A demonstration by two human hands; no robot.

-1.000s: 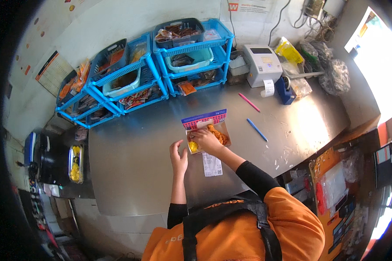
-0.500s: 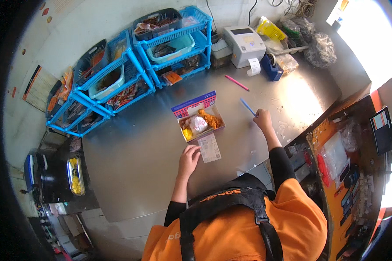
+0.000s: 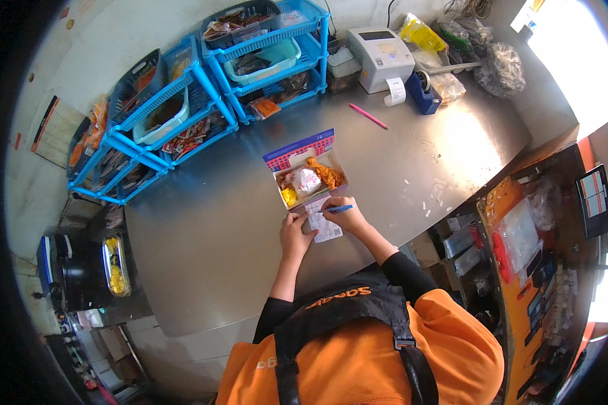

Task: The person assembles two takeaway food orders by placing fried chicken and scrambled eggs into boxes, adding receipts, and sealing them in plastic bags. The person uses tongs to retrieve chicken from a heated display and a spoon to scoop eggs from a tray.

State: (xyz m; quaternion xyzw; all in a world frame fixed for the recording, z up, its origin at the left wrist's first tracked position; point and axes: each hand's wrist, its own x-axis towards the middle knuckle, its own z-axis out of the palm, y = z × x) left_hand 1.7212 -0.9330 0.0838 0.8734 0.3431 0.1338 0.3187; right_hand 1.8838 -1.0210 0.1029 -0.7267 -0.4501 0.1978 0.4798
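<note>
So here's what I'm getting on the head feed. The right hand is pinching a blue pen just right of the middle of the frame, over a white slip. Can't tell from up here if the tip is actually touching the paper.

The left hand is at the slip's left edge, thumb and fingers curled but apart, resting on the paper as far as I can make out. Not pinching anything that I can see.

Slip lies on the metal worktop, right below an open box at the centre of the frame, lid tipped back. In the box I've got fried chicken on the right, a white wrapped bundle in the middle and something yellow at the lower left corner.

Pink pen is lying on the worktop, up and right of the box. Upper right has a label printer with a blue tape dispenser beside it, and blue racks fill the upper left.
</note>
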